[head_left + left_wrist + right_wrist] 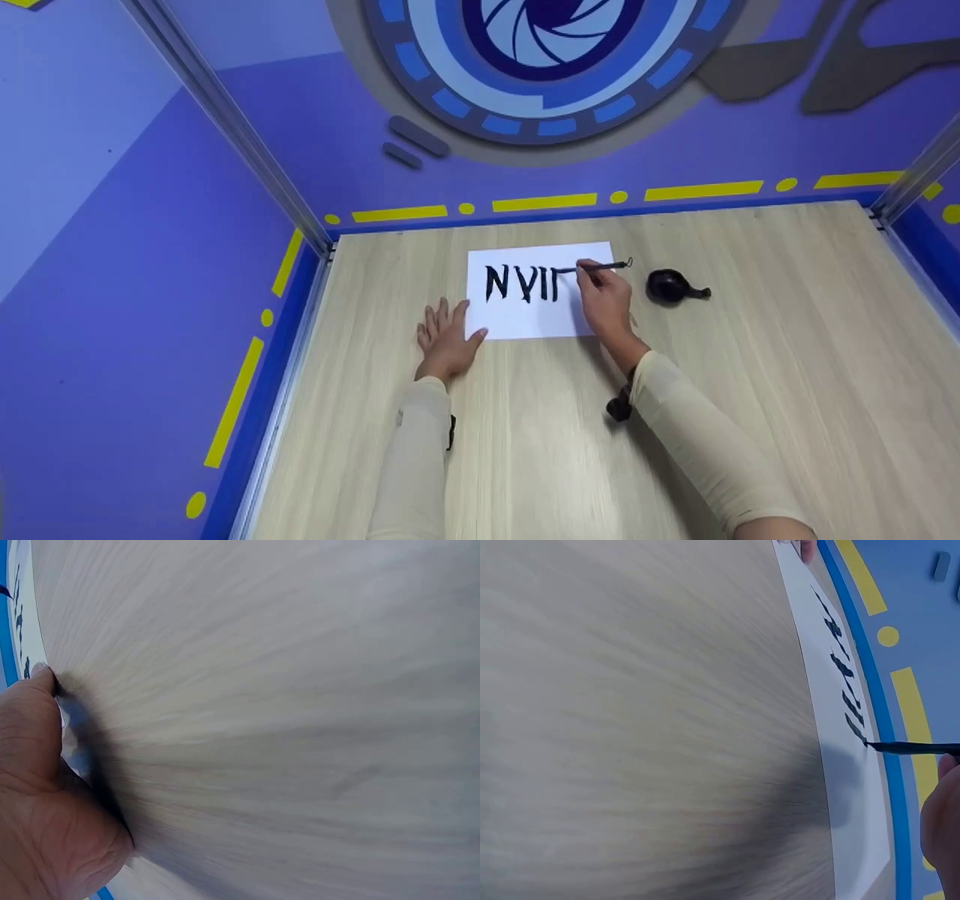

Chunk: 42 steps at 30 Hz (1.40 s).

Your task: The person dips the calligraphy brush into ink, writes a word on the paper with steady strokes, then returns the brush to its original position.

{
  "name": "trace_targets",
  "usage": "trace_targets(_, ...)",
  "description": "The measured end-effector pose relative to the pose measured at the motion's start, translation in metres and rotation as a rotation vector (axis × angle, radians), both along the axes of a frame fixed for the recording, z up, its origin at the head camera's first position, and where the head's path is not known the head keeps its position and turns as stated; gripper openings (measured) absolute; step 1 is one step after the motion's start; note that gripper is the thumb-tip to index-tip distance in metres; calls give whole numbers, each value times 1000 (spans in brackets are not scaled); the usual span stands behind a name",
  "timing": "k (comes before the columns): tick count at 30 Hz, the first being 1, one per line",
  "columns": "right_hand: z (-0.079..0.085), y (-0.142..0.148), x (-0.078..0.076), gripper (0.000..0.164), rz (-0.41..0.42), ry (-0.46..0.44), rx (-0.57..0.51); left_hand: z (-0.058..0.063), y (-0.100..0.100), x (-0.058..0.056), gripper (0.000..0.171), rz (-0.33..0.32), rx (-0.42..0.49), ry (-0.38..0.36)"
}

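A white sheet of paper (pixel 525 322) lies on the wooden table, bearing thick black brush strokes (pixel 529 283) that look like "N V I" and a further upright. My right hand (pixel 606 300) pinches a dark ink brush (pixel 611 265) over the paper's right part. In the right wrist view the brush (pixel 915 748) has its tip at the upper end of the rightmost stroke. My left hand (pixel 448 341) rests with spread fingers at the sheet's lower left corner, its thumb on the paper. The left wrist view shows that hand (pixel 45 787) at the paper's edge.
A round black pot with a short handle (pixel 667 287) stands on the table (pixel 780 337), right of the paper. Blue and purple panels (pixel 315 150) with yellow marks enclose the table at the back and sides.
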State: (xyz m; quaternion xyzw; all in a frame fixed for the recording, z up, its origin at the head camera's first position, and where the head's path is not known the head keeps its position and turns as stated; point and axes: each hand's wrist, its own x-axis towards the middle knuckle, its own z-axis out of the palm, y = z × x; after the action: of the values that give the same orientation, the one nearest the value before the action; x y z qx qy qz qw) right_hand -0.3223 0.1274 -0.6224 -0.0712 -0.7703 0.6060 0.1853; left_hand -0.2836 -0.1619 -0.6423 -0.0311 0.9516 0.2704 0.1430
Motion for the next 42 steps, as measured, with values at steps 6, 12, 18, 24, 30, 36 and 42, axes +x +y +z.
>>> trace_targets(6,-2,2,-1,21,2,-9,55,2,2,1,74,10,13,-1)
trace_targets(12,-5,4,-2,24,26,-3,124,1,1,2,74,14,14,11)
trace_targets(18,-7,9,3,24,24,5,141,-1,0,2,75,0,-1,7)
trace_targets(24,-8,14,15,23,43,21,229,-1,0,1,74,-1,7,9)
trace_targets(30,-8,12,29,20,52,65,255,-2,-1,1,74,-12,4,7)
trace_targets(36,-3,2,42,18,75,47,195,-4,-2,0,74,-8,-6,1)
trace_targets(42,16,-3,42,19,59,-12,-28,-6,-2,-1,75,-3,-14,3)
